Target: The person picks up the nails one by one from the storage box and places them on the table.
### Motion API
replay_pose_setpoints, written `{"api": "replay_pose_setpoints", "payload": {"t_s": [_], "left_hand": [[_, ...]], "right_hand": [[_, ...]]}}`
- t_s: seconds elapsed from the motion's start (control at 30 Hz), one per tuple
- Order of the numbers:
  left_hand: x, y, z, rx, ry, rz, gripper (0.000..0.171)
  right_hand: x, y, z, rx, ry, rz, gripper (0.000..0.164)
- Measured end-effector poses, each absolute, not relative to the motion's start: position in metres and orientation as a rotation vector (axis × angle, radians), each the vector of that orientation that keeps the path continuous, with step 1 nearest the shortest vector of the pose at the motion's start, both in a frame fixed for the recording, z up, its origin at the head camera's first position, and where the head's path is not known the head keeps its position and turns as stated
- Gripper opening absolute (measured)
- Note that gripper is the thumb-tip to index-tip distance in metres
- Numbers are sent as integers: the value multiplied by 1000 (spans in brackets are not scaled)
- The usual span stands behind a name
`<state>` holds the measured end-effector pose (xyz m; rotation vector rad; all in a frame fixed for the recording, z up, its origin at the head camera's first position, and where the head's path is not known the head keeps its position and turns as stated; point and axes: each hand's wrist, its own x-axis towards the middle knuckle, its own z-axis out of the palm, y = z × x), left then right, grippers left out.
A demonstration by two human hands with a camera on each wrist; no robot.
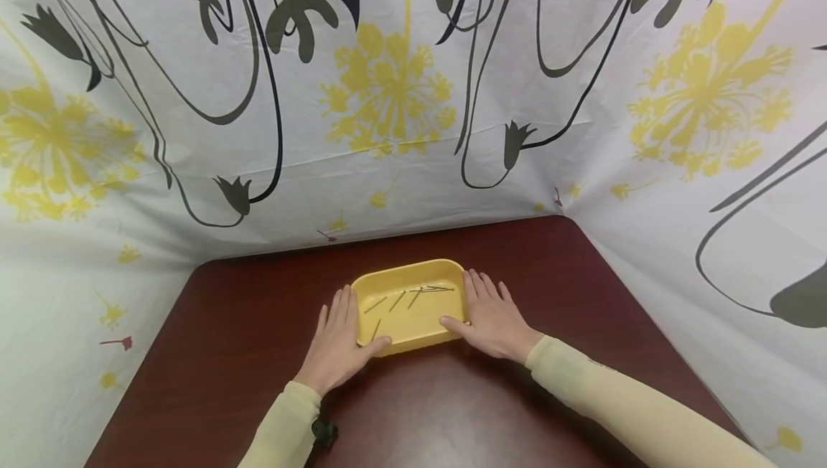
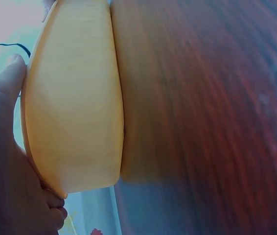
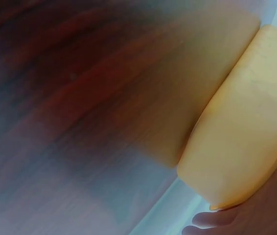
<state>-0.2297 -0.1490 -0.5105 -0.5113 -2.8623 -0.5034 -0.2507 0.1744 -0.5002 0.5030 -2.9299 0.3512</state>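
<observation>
A yellow plastic tray (image 1: 416,344) with rounded corners sits on the dark table. Inside it lie several thin, dark nail-like pieces (image 1: 397,301), most of them toward its far side. My left hand (image 1: 334,349) lies along the tray's left end, fingers straight and thumb at the near rim. Along the right end rests my right hand (image 1: 496,319), its fingers also extended and its thumb over the near right corner. Both wrist views show the tray's outer wall (image 2: 72,98) close up, with the right hand (image 3: 268,208) at the rim in the right one.
The reddish-brown wooden table (image 1: 258,317) has rounded far corners. A white cloth (image 1: 400,188) with yellow and grey plant prints hangs behind it and along both sides. A small black object (image 1: 324,432) shows at the left wrist.
</observation>
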Motion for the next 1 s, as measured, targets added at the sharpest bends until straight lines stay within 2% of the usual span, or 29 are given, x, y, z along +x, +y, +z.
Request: {"api": "replay_pose_setpoints", "payload": {"t_s": [0.23, 0.47, 0.83, 1.0], "left_hand": [[-229, -147, -509, -490, -2878, -506, 117], [-229, -146, -509, -479, -2890, -517, 118], [-229, -147, -510, -476, -2889, -534, 117], [-230, -147, -510, -476, -2887, -541, 118]], "right_hand": [[-252, 176, -497, 505, -2937, 352, 112], [-262, 174, -481, 565, -2879, 369, 103], [-288, 160, -464, 890, -2713, 438, 92], [-300, 149, -463, 1005, -2729, 387, 80]]}}
